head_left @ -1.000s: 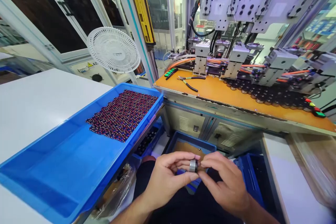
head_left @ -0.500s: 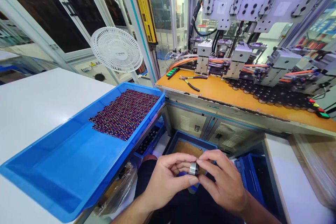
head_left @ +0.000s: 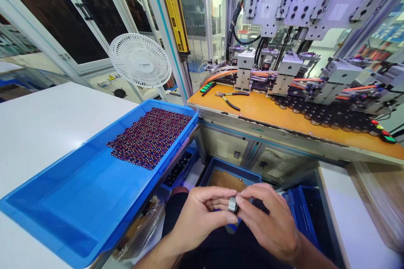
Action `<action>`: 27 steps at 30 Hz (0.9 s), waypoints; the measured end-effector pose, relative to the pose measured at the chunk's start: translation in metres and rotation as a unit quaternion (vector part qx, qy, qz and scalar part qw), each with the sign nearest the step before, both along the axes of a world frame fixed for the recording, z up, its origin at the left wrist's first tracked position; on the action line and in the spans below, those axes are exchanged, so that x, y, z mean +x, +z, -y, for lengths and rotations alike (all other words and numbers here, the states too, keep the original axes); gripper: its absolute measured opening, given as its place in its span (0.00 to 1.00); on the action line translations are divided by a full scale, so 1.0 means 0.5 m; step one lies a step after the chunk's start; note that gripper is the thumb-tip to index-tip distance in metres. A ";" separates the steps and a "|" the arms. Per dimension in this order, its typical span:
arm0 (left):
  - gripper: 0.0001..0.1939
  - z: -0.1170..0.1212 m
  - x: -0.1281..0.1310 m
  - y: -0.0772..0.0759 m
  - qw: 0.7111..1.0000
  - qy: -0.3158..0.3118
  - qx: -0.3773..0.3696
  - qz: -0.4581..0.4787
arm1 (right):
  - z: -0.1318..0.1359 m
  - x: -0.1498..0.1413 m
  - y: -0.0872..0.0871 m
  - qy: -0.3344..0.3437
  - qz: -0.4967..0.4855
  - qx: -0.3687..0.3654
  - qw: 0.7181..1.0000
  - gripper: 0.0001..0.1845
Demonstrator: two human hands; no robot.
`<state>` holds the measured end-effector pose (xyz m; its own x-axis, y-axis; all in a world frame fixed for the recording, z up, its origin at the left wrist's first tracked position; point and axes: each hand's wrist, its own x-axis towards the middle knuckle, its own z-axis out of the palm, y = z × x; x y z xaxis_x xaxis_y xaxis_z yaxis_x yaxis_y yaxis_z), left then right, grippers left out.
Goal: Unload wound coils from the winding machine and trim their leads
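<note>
Between my two hands, over my lap, is a small cylindrical part with a silver metal side and a black end. My left hand grips it from the left, with the thumb below and the index finger above. From the right, the fingertips of my right hand close on its black end. Some of the part is covered by the fingers. Below and beyond the hands stands a blue bin lined with brown cardboard, with a tiny piece lying in it.
On the left, a long blue tray holds a mass of small dark parts on a white table. Ahead, an orange bench carries pliers, black cylindrical parts and machine fixtures. A white fan stands behind the tray.
The fingers of my right hand have shifted slightly on the cylindrical part, and the part has tilted a little. My left hand stays almost in place.
</note>
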<state>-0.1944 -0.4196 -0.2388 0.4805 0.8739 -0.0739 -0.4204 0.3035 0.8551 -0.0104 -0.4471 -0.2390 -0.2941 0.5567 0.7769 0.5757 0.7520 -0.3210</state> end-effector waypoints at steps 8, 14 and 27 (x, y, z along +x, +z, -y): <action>0.17 0.020 0.024 -0.019 0.997 0.078 -0.003 0.018 | 0.001 -0.012 -0.009 0.005 0.028 0.040 0.999 0.11; 0.19 0.027 0.019 -0.015 0.983 0.151 0.099 -0.029 | 0.009 -0.027 -0.006 -0.018 -0.037 0.019 0.999 0.13; 0.19 0.018 -0.042 -0.012 0.842 0.183 0.468 -0.197 | 0.000 0.026 0.071 -0.011 0.101 0.073 0.992 0.11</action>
<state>-0.2155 -0.4285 -0.2450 0.2656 0.7220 0.6389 0.0331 -0.6691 0.7424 0.0024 -0.4470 -0.2035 -0.4412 0.4509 0.7759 0.6346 0.7681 -0.0855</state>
